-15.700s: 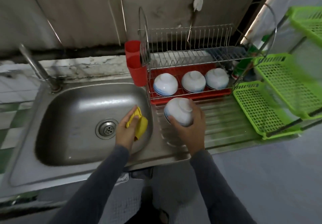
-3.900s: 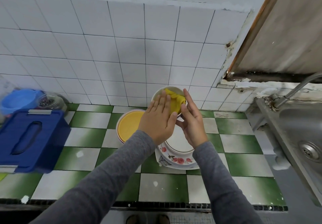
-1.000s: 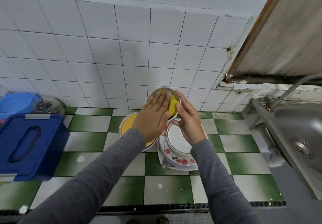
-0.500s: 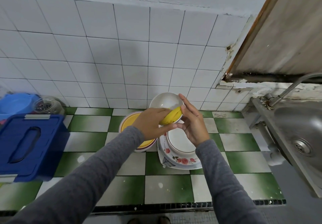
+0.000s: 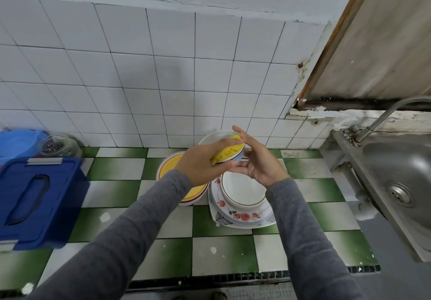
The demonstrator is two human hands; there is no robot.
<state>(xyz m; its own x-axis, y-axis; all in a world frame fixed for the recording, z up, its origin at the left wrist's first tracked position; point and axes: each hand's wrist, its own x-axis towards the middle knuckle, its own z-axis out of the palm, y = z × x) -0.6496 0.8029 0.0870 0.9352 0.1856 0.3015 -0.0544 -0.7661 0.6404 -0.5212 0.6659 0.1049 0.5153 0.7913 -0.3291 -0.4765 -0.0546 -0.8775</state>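
Gripping the yellow sponge (image 5: 226,151), our left hand (image 5: 200,163) has its fingers curled round it and pinches it over the near rim of the white bowl (image 5: 213,137). The sponge is folded against the rim and covers part of the blue-edged outer side. Our right hand (image 5: 261,162) is spread wide with the fingers nearly straight. The bowl leans against the palm, with the thumb standing above the rim and the other fingers reaching under the base. Between the two hands the bowl is held in the air, tilted with its mouth toward the tiled wall (image 5: 175,85). It sits just above the far edge of the white plate (image 5: 242,188).

That plate lies on a larger floral plate (image 5: 242,218), and both rest on the green-and-white tiled counter (image 5: 224,253). A yellow dish (image 5: 171,166) sits just beside the stack on the left, partly under our left wrist. The bowl is near the wall, so room behind it is tight. To the right, open tiles run from the plates up to the raised edge of the steel sink (image 5: 396,159), where the tap (image 5: 382,117) arches over the basin. To the left, bare tiles separate the yellow dish from the blue box (image 5: 35,201), with a glass jar (image 5: 58,146) and a blue basin (image 5: 16,141) behind it against the wall. Toward us, a wide band of counter stays open down to its dark front edge.
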